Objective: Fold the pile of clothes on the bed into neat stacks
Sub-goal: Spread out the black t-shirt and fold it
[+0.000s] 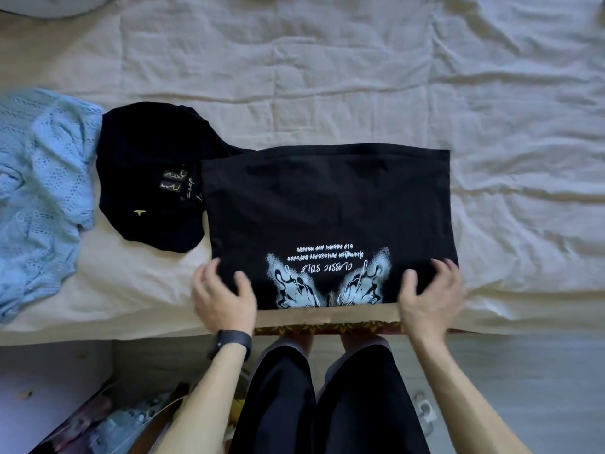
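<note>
We see the sheet (360,77) as matt, off-white cloth, heavily creased. The tee (327,198) is dull black cloth, smooth, with a chalky white print (294,290). The top (147,149) is similar matt black cloth. The knit (42,178) is pale blue, holed and textured. The strap (230,342) looks smooth, matt, rubbery.

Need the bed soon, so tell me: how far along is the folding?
Roughly midway, I'd say. Done, loosely: a dark garment lies bundled, not squared. In hand: the left hand and right hand grip the near corners of a partly folded black printed T-shirt. Left: the light blue knit top lies crumpled, unfolded. No neat stack yet.
</note>
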Tool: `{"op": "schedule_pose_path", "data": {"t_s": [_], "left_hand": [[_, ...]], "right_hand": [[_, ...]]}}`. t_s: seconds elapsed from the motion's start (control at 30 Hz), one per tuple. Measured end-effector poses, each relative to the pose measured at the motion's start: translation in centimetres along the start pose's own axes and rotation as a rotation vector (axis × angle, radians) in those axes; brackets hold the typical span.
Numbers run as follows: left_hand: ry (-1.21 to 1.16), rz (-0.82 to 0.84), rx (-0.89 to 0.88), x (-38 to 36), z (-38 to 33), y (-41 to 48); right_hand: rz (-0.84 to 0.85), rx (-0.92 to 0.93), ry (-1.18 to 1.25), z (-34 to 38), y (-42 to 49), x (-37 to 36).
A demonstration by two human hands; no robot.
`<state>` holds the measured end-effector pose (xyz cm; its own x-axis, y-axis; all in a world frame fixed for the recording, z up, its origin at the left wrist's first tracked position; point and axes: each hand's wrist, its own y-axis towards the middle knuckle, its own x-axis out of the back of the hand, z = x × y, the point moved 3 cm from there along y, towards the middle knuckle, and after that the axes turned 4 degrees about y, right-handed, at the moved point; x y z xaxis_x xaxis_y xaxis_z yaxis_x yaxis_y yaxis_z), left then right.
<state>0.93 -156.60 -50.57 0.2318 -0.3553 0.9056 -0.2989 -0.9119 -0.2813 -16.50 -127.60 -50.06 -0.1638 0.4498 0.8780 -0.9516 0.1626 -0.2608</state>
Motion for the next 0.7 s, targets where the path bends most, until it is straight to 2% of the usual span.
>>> {"op": "schedule_pose_path", "data": {"t_s": [0.07,0.13,0.17,0.23,0.3,0.33,0.4,0.47,0.53,0.6,0.63,0.7], "left_hand": [[0.192,0.140,-0.460,-2.6,-3.5,-0.8],[0.378,0.301,-0.720,-6.0,-5.8,-1.0],[0.451,0.327,-0.797,-7.4,-6.4,-0.3],[0.506,0.317,-0.836,-9.2,-6.7,2.8],[0.510,0.230,-0.793,-9.4,-6.2,7.4],[0.527,0.170,-0.761,-9.0,-5.7,9.8],[0.559,0.065,-0.689,-7.8,-4.6,13.5],[0.529,-0.020,-0.643,-7.4,-5.4,14.1],[0.485,-0.003,-0.714,-8.7,-8.5,11.7],[0.450,0.089,-0.832,-10.8,-11.2,8.2],[0.435,0.122,-0.844,-11.6,-12.0,7.6],[0.430,0.149,-0.818,-12.1,-12.3,8.8]], "right_hand": [[0.108,0.310,-0.088,3.6,-1.3,-3.2],[0.252,0.496,-0.178,6.4,-2.5,-7.2],[0.297,0.594,-0.223,7.4,-2.5,-9.1],[0.328,0.771,-0.317,8.0,-0.4,-11.5],[0.267,0.752,-0.414,6.5,4.4,-11.5],[0.228,0.641,-0.454,5.1,7.1,-10.8],[0.184,0.308,-0.481,2.3,11.4,-8.4],[0.123,0.142,-0.462,1.8,12.9,-7.1],[0.103,0.270,-0.415,4.8,11.8,-8.1],[0.183,0.547,-0.365,8.7,9.6,-10.6],[0.231,0.658,-0.363,10.0,8.9,-11.8],[0.286,0.759,-0.393,10.7,10.2,-12.9]]}}
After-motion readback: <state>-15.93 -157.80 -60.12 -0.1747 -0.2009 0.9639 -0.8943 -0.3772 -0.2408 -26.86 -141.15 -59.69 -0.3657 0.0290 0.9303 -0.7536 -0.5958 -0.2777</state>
